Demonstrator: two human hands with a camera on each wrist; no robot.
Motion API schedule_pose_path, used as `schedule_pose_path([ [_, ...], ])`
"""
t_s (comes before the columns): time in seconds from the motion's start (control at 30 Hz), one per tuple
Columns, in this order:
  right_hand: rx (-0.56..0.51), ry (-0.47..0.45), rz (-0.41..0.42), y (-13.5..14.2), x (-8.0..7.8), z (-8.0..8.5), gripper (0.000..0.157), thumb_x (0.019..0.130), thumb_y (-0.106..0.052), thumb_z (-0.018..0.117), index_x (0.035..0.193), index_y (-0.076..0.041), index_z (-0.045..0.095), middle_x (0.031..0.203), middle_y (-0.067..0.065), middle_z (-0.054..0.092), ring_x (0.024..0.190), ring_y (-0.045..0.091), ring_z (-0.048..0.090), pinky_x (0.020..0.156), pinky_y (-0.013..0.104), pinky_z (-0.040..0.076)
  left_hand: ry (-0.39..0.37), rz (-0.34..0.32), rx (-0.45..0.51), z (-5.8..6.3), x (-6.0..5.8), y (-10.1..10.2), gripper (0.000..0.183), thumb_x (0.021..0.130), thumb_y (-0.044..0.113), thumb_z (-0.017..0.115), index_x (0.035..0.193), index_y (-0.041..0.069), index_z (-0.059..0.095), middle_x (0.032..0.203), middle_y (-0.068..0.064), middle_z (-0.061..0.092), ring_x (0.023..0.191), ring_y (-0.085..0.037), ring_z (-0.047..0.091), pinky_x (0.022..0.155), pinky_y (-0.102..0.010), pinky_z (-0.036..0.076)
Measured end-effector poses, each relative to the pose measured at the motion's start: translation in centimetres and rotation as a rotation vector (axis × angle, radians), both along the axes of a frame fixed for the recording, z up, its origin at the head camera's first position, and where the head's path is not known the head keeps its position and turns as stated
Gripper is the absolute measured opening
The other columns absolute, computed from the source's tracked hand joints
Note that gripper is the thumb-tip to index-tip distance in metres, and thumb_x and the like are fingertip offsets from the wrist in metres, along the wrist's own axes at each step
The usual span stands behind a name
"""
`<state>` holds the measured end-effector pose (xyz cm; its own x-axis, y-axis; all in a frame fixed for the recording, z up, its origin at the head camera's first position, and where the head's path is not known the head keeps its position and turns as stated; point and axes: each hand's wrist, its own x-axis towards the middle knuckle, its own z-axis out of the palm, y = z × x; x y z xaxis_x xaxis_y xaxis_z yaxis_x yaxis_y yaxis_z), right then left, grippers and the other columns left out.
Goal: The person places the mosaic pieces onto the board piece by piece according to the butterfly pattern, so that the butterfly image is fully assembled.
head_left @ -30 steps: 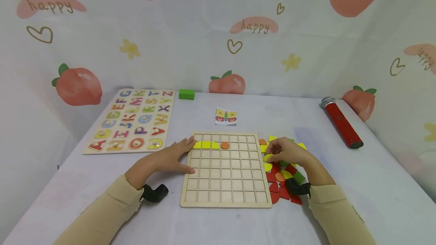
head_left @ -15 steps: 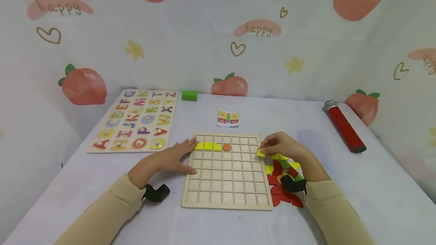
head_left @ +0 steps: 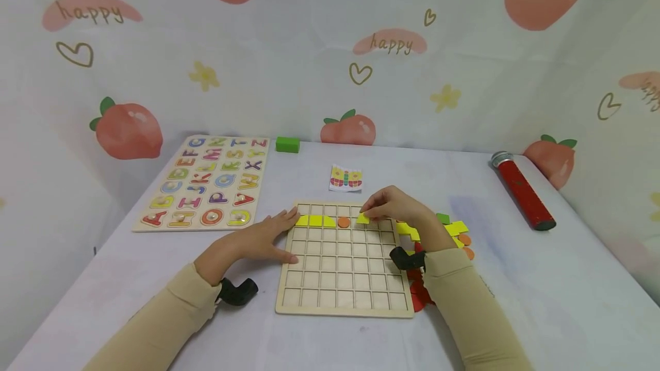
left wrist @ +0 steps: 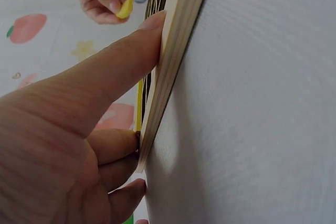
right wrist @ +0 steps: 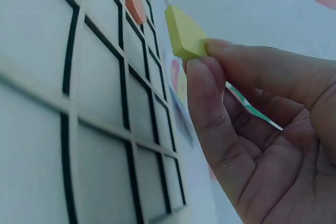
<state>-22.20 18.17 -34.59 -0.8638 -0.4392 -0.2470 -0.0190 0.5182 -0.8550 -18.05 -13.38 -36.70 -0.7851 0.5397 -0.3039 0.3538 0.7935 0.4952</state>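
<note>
I hold a flat yellow piece point(head_left: 363, 218), one edge curved, pinched in my right hand point(head_left: 396, 205) above the pale wooden grid board point(head_left: 345, 278). The board lies flat, left edge touched by my left hand point(head_left: 262, 239); its second-farthest row bears three yellow tiles point(head_left: 314, 221) and, rightward, an orange disc point(head_left: 343, 222).

A softly creased white backdrop point(head_left: 289, 73) printed with pink-red peaches point(head_left: 129, 130), yellow flowers point(head_left: 446, 98), brown heart outlines point(head_left: 75, 64) and pink bands point(head_left: 391, 42) reading "happy" rises behind a white-surfaced table point(head_left: 567, 291) and along the table's left and right sides, as pale light casts soft shadows across the table.
</note>
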Motion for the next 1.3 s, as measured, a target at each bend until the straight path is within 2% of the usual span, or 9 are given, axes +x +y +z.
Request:
schedule_pose_path([
  [0.2, 0.032, 0.017, -0.025, -1.4, -0.8, -0.9, 0.019, 0.087, -0.011, 0.065, 0.097, 0.005, 0.067, 0.083, 0.005, 0.067, 0.066, 0.012, 0.058, 0.067, 0.021, 0.052, -0.001, 0.008, -0.005, 0.0, 0.0, -0.1, 0.102, 0.074, 0.056, 0.069, 0.151, 0.016, 0.015, 0.159, -0.001, 0.003, 0.146, -0.030, 0.004, 0.118, -0.051, 0.008],
  [0.37, 0.058, 0.034, -0.038, -1.4, -1.0, -1.2, 0.015, 0.086, -0.009, 0.065, 0.093, 0.005, 0.068, 0.080, 0.005, 0.067, 0.065, 0.012, 0.057, 0.065, 0.022, 0.053, -0.004, 0.000, -0.014, -0.1, -0.2, 0.0, 0.101, 0.074, 0.057, 0.069, 0.151, 0.018, 0.015, 0.159, 0.001, 0.003, 0.146, -0.028, 0.003, 0.118, -0.050, 0.008],
  [0.63, 0.053, 0.019, 0.061, -0.9, -0.9, -1.4, 0.016, 0.086, -0.011, 0.065, 0.093, 0.003, 0.069, 0.077, 0.003, 0.067, 0.066, 0.013, 0.058, 0.068, 0.023, 0.051, 0.009, -0.014, -0.014, -0.1, -0.2, 0.1, 0.100, 0.075, 0.055, 0.069, 0.150, 0.015, 0.016, 0.159, -0.002, 0.006, 0.146, -0.029, 0.005, 0.118, -0.050, 0.009],
  [0.83, 0.090, 0.059, 0.051, -0.9, -0.9, -1.5, 0.012, 0.085, -0.009, 0.066, 0.090, 0.001, 0.070, 0.080, 0.003, 0.067, 0.071, 0.013, 0.056, 0.072, 0.023, 0.049, 0.000, -0.013, 0.003, -0.1, -0.1, 0.0, 0.100, 0.076, 0.054, 0.069, 0.150, 0.014, 0.016, 0.159, -0.003, 0.005, 0.146, -0.030, 0.004, 0.118, -0.050, 0.008],
  [1.07, 0.142, 0.117, 0.098, -1.3, -0.9, -1.8, 0.010, 0.083, -0.010, 0.069, 0.089, -0.002, 0.071, 0.080, 0.002, 0.067, 0.072, 0.014, 0.053, 0.072, 0.024, 0.047, -0.004, -0.008, 0.011, -0.1, -0.1, 0.0, 0.101, 0.075, 0.055, 0.069, 0.150, 0.014, 0.016, 0.159, -0.002, 0.005, 0.146, -0.030, 0.004, 0.118, -0.050, 0.007],
  [1.3, 0.164, 0.121, 0.067, -1.4, -0.9, -1.9, 0.009, 0.082, -0.010, 0.070, 0.088, -0.003, 0.071, 0.078, 0.002, 0.065, 0.071, 0.014, 0.051, 0.069, 0.024, 0.046, 0.003, -0.011, 0.004, -0.1, -0.1, 0.0, 0.100, 0.075, 0.054, 0.069, 0.150, 0.015, 0.016, 0.159, -0.002, 0.005, 0.146, -0.030, 0.004, 0.118, -0.050, 0.008],
])
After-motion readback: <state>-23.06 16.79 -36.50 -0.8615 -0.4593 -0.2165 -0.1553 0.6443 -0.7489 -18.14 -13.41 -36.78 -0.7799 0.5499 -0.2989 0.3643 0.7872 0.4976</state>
